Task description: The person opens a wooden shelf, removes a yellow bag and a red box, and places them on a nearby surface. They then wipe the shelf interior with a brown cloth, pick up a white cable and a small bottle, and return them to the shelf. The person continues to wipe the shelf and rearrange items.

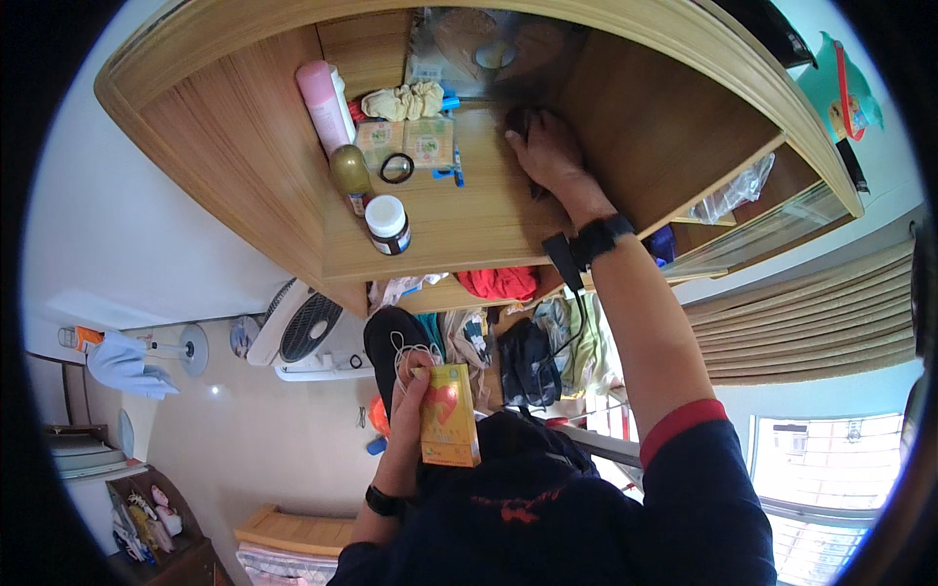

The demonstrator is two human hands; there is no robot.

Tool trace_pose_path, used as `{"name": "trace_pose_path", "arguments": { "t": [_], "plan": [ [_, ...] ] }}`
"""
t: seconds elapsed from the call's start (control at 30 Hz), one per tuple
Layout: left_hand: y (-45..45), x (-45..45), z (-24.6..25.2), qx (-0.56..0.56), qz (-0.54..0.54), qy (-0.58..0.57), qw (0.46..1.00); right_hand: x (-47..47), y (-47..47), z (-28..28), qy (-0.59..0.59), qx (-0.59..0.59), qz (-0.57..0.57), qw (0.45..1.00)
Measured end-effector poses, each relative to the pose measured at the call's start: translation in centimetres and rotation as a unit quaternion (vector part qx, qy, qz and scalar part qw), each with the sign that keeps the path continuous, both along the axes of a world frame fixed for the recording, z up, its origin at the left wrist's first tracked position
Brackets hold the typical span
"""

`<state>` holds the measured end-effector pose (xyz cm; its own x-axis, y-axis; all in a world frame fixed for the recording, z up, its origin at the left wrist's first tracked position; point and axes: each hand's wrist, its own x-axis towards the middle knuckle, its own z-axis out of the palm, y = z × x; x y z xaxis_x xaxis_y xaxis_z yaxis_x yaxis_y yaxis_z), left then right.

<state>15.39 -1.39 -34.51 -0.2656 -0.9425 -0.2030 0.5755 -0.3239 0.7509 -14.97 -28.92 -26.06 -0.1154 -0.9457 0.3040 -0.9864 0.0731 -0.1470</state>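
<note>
My left hand [412,392] grips a yellow cardboard box [448,421] printed with a red heart, and a thin white cord [401,350] loops around its fingers. Inside a wooden cabinet compartment, my right hand [551,150] is curled around a small dark object [519,119], mostly hidden by the fingers. To its left on the shelf board [484,220] lie two packs in clear wrap [429,143], with a black hair tie [396,168] on top. Behind these is a cream scrunchie [404,101]. A white-capped jar [388,223], a olive-coloured bottle [350,172] and a pink-capped bottle [326,102] stand further left.
Folded clothes, including a red cloth [498,283], fill the shelves below. A white box fan [311,326] stands on the floor at left. A black cable [580,315] hangs from a dark device at my right wrist. Beige curtains [799,319] hang at right.
</note>
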Motion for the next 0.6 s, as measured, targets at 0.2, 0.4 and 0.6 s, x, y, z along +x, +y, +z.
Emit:
{"name": "trace_pose_path", "arguments": {
  "t": [0.2, 0.4, 0.6],
  "plan": [
    [0.5, -0.6, 0.5, 0.022, 0.006, 0.025, 0.999, 2.2, 11.4, -0.7, 0.022, -0.036, 0.024, 0.999],
    [-0.1, -1.5, 1.9, 0.022, -0.008, 0.008, 1.0, 9.0, 16.1, 0.1, 0.012, -0.056, 0.149, 0.987],
    [0.3, -0.7, 2.3, 0.018, -0.001, -0.005, 1.0, 4.0, 9.3, 0.1, -0.023, -0.011, 0.087, 0.996]
  ]
}}
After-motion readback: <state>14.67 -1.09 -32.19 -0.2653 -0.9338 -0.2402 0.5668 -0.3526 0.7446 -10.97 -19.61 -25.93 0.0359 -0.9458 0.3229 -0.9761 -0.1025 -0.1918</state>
